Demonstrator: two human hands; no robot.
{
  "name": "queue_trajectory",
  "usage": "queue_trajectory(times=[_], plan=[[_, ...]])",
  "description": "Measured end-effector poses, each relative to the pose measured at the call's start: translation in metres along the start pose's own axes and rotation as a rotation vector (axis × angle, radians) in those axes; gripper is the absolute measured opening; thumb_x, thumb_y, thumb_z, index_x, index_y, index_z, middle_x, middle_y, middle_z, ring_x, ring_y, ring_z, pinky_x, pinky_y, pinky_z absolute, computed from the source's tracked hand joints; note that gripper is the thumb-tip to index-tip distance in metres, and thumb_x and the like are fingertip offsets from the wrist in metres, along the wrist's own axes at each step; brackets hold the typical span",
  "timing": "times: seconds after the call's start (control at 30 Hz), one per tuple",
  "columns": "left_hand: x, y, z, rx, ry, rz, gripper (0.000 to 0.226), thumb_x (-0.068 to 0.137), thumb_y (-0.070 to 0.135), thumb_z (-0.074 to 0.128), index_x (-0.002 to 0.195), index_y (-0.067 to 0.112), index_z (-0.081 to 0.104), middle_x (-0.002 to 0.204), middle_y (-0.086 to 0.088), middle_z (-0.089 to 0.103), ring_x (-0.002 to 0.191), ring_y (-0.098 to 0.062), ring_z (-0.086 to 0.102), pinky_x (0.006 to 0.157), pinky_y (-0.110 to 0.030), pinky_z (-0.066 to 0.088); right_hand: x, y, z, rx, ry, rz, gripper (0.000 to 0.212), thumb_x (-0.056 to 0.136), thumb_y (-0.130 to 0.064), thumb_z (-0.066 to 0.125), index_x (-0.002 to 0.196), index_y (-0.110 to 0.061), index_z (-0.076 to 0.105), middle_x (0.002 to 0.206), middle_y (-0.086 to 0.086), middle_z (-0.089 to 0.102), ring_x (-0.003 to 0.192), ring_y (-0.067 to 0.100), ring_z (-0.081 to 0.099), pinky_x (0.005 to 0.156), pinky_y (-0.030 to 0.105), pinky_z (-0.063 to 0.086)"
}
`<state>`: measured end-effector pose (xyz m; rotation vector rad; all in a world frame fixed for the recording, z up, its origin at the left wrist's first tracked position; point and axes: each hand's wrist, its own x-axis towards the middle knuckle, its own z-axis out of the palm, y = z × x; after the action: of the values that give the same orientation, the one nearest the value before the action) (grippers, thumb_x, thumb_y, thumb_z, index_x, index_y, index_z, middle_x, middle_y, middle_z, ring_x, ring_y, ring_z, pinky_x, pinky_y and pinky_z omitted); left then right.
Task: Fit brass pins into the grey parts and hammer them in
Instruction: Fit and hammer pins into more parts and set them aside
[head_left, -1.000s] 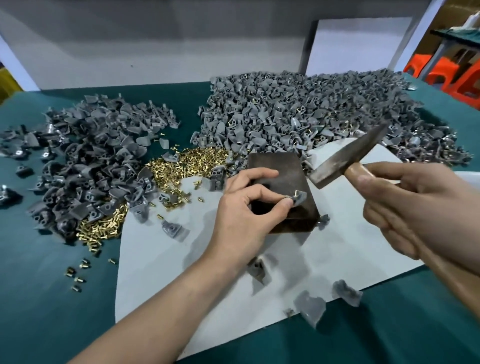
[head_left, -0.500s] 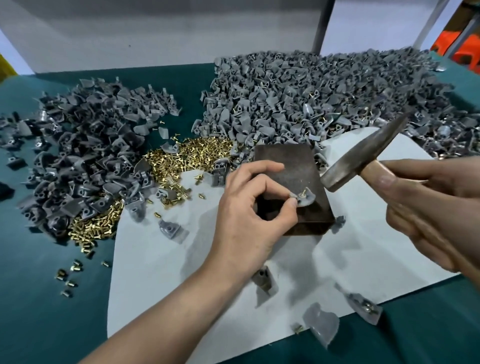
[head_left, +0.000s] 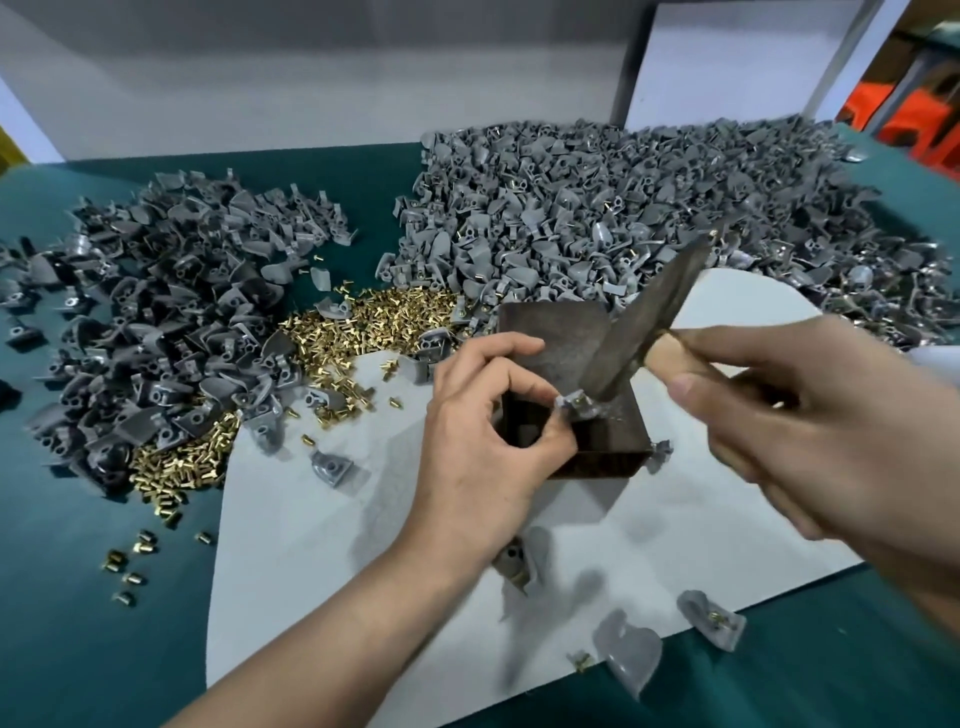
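The left hand (head_left: 483, 426) pinches one small grey part (head_left: 571, 411) between thumb and first finger and holds it down on the dark metal block (head_left: 556, 332). A brass pin (head_left: 577, 399) sticks up out of the part. The right hand (head_left: 810, 426) is curled tight round the wooden handle of the hammer (head_left: 644, 312). The hammer's low end is right at the pin, but I cannot tell if they touch.

The block stands on a white sheet (head_left: 322, 545). From the block, a heap of loose pins (head_left: 363, 322) lies at 10 o'clock. A big grey pile (head_left: 623, 192) lies at 12 o'clock and a darker pile (head_left: 156, 291) at 9 o'clock. A few loose parts (head_left: 628, 649) lie at 6 o'clock. All of it sits on the green tabletop (head_left: 78, 597).
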<state>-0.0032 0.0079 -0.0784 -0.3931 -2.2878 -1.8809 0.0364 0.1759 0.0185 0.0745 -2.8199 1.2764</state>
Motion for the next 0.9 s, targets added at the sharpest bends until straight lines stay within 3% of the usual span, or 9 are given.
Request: queue_trajectory(times=[0.1, 0.17, 0.3, 0.4, 0.5, 0.57, 0.63, 0.77, 0.9], plan=[[0.002, 0.000, 0.000, -0.002, 0.004, -0.007, 0.007, 0.073, 0.018, 0.072, 0.073, 0.021, 0.066, 0.114, 0.024, 0.055, 0.119, -0.006, 0.046, 0.099, -0.044, 0.043, 0.000, -0.005, -0.006, -0.086, 0.113, -0.061, 0.043, 0.079, -0.058, 0.050, 0.104, -0.022, 0.053, 0.044, 0.009, 0.045, 0.022, 0.014, 0.035, 0.035, 0.010, 0.032], [0.002, -0.002, 0.000, -0.025, 0.009, -0.001, 0.009, 0.074, 0.014, 0.074, 0.073, 0.018, 0.067, 0.113, 0.024, 0.055, 0.120, -0.008, 0.047, 0.099, -0.045, 0.043, -0.002, -0.008, -0.001, -0.161, 0.070, -0.057, 0.042, 0.082, -0.051, 0.048, 0.093, -0.012, 0.060, 0.046, 0.008, 0.050, 0.025, 0.011, 0.036, 0.028, 0.015, 0.026], [0.002, -0.002, 0.000, -0.026, 0.018, 0.021, 0.008, 0.074, 0.013, 0.075, 0.072, 0.017, 0.068, 0.113, 0.024, 0.056, 0.119, -0.010, 0.048, 0.099, -0.045, 0.043, -0.003, -0.006, -0.001, -0.101, 0.080, -0.066, 0.037, 0.081, -0.050, 0.047, 0.100, -0.020, 0.057, 0.045, 0.011, 0.043, 0.025, 0.014, 0.031, 0.033, 0.012, 0.027], [0.002, -0.003, 0.000, -0.037, 0.015, 0.018, 0.011, 0.076, 0.006, 0.077, 0.073, 0.013, 0.069, 0.113, 0.023, 0.057, 0.120, -0.014, 0.050, 0.099, -0.047, 0.043, -0.002, -0.010, 0.001, -0.171, 0.026, -0.071, 0.036, 0.083, -0.043, 0.047, 0.091, -0.010, 0.060, 0.047, 0.012, 0.042, 0.031, 0.013, 0.029, 0.032, 0.023, 0.025], [0.003, -0.003, 0.000, -0.033, 0.018, 0.016, 0.012, 0.076, 0.004, 0.077, 0.072, 0.013, 0.069, 0.113, 0.024, 0.057, 0.119, -0.011, 0.050, 0.100, -0.044, 0.043, -0.005, -0.008, 0.001, -0.110, 0.048, -0.049, 0.036, 0.080, -0.042, 0.046, 0.093, -0.011, 0.058, 0.044, 0.006, 0.037, 0.029, 0.013, 0.028, 0.032, 0.017, 0.024], [0.002, -0.002, 0.000, -0.038, 0.026, 0.019, 0.013, 0.076, 0.003, 0.076, 0.071, 0.013, 0.069, 0.113, 0.022, 0.058, 0.119, -0.011, 0.050, 0.101, -0.044, 0.043, -0.005, -0.012, 0.000, -0.137, 0.037, -0.074, 0.040, 0.079, -0.042, 0.045, 0.091, -0.005, 0.055, 0.047, 0.005, 0.035, 0.034, 0.011, 0.026, 0.033, 0.022, 0.025], [0.002, -0.002, 0.000, -0.045, 0.014, 0.024, 0.013, 0.076, 0.003, 0.076, 0.072, 0.013, 0.069, 0.113, 0.021, 0.058, 0.119, -0.012, 0.050, 0.100, -0.045, 0.042, -0.007, -0.011, 0.001, -0.161, -0.008, -0.062, 0.036, 0.081, -0.039, 0.045, 0.087, -0.005, 0.057, 0.048, 0.006, 0.036, 0.035, 0.012, 0.028, 0.034, 0.018, 0.025], [0.002, -0.003, -0.001, -0.032, 0.004, 0.012, 0.013, 0.077, 0.004, 0.076, 0.072, 0.015, 0.071, 0.113, 0.025, 0.056, 0.120, -0.010, 0.049, 0.103, -0.044, 0.041, -0.006, -0.010, 0.000, -0.185, -0.006, -0.067, 0.027, 0.089, -0.032, 0.048, 0.083, -0.007, 0.056, 0.050, 0.008, 0.039, 0.035, 0.013, 0.030, 0.036, 0.020, 0.026], [0.003, -0.003, -0.001, -0.032, 0.006, 0.006, 0.012, 0.077, 0.006, 0.076, 0.072, 0.016, 0.070, 0.114, 0.026, 0.056, 0.121, -0.007, 0.049, 0.104, -0.041, 0.041, -0.007, -0.011, 0.000, -0.174, 0.052, -0.084, 0.033, 0.086, -0.035, 0.047, 0.085, -0.003, 0.054, 0.048, 0.009, 0.035, 0.036, 0.011, 0.026, 0.035, 0.021, 0.025]])
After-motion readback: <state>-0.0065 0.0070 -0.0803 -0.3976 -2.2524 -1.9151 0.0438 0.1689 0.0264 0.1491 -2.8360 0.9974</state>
